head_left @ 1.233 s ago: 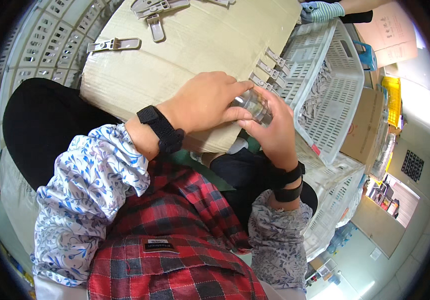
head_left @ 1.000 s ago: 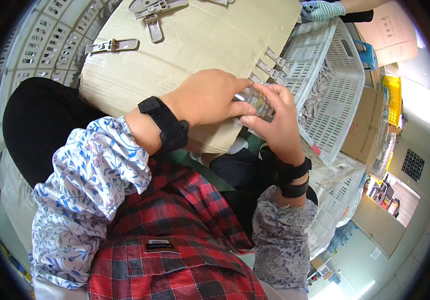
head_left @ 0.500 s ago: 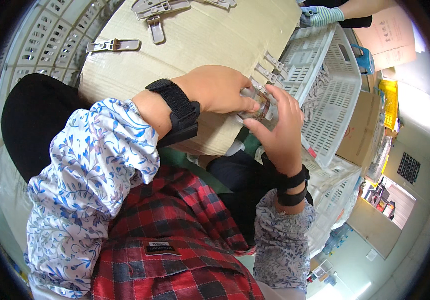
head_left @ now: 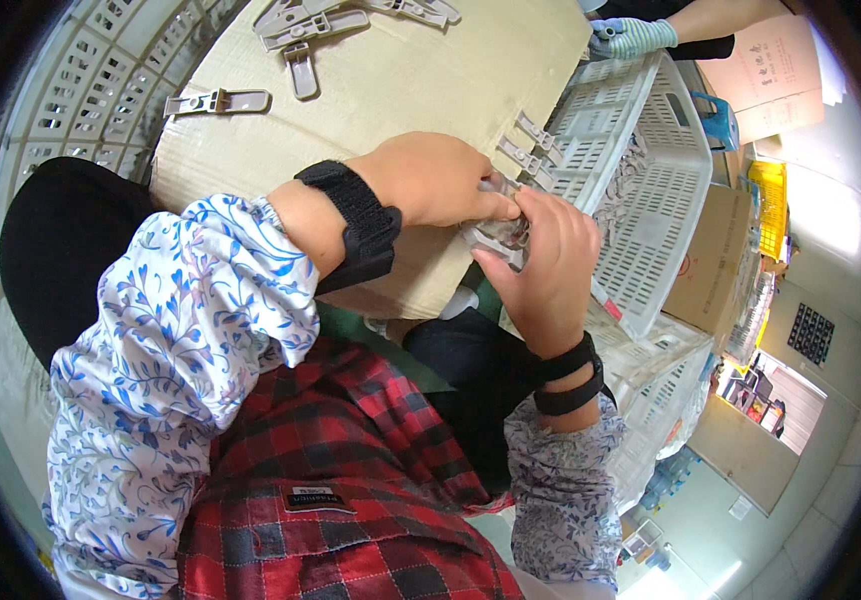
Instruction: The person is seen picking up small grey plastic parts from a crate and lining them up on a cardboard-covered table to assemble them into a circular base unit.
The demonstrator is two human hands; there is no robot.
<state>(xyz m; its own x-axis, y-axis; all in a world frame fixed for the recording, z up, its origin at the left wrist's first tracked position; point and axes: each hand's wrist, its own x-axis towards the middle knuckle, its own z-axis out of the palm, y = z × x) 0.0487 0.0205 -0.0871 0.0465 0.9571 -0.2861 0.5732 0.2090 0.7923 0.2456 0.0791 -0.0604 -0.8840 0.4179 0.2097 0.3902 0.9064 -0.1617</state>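
Observation:
My left hand (head_left: 435,180) is closed at the right edge of a cardboard sheet (head_left: 430,90), its thumb and fingers on a shiny clear plastic piece (head_left: 500,240). My right hand (head_left: 555,265) grips the same piece from the right, with thumb below and fingers above. Fingers cover much of it, so its exact kind cannot be made out. Just beyond the hands, grey-beige plastic clips (head_left: 520,153) lie in a row along the sheet's edge. Another beige clip (head_left: 218,102) rests on the left part of the sheet, and several more clips (head_left: 315,28) are heaped at its far side.
A white slatted basket (head_left: 685,170) with many small grey parts stands close on the right. A larger white crate (head_left: 100,85) borders the left. At the far right another person's gloved hand (head_left: 635,37) reaches in. Cardboard boxes (head_left: 715,255) and a yellow basket (head_left: 768,210) are further right.
My right hand has moved left and closed in on the clear piece, its fingers now near my left fingertips. The view has shifted slightly. The other person's gloved hand stays by the basket.

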